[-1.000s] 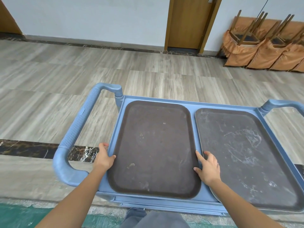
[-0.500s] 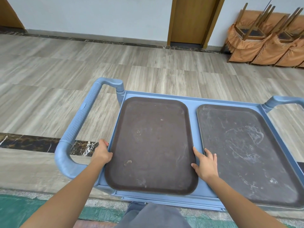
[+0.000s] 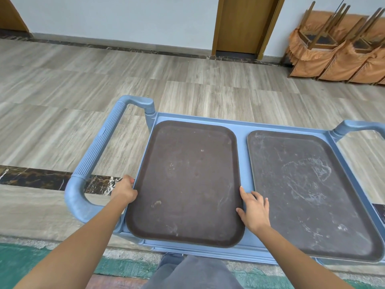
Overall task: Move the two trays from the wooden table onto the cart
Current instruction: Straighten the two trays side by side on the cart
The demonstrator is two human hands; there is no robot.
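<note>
Two dark trays lie side by side on the top of a blue cart (image 3: 241, 124). The brown tray (image 3: 187, 180) is on the left and the scuffed grey tray (image 3: 308, 195) on the right. My left hand (image 3: 125, 189) is curled around the brown tray's left rim near its front corner. My right hand (image 3: 255, 209) lies palm down in the gap between the trays. Its fingers are spread, and the thumb and forefinger touch the brown tray's right rim.
The cart has a ribbed handle (image 3: 98, 149) on its left end and another handle (image 3: 354, 127) on its right. Wood-look floor stretches beyond it to a door (image 3: 243, 24). Stacked orange-covered chairs (image 3: 337, 53) stand at the back right. A green mat (image 3: 20, 259) lies at my feet.
Both hands stay at the brown tray's sides. My left hand's fingers have curled tighter on the rim, and the view has shifted slightly.
</note>
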